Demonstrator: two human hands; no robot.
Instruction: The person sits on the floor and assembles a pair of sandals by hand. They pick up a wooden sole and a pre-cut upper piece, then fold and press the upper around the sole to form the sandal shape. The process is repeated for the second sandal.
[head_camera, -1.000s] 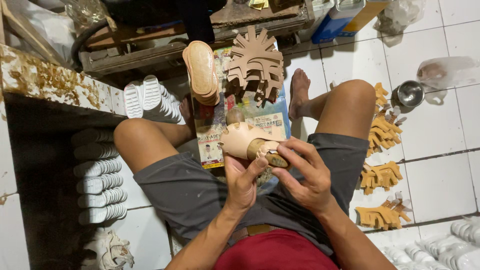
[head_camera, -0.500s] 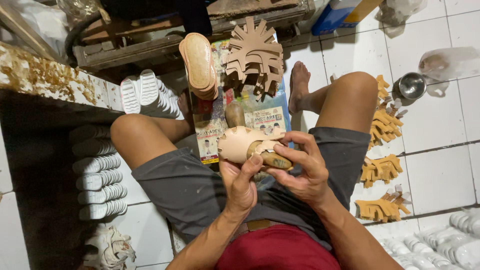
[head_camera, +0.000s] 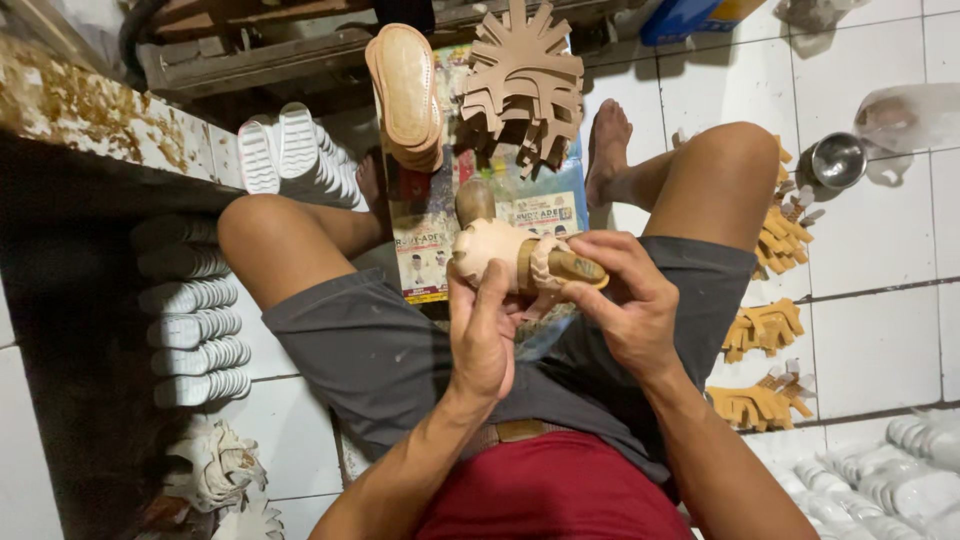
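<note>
Both hands' grip on shoe last (head_camera: 525, 262), lying roughly crosswise

- A flat printed paper sheet (head_camera: 425, 250), rectangular, in red, white, yellow and blue panels, lies on the floor between the person's knees, partly covered by other things.
- A blue and yellow cardboard box (head_camera: 690, 15) stands at the top edge, right of centre, cut off by the frame.
</note>
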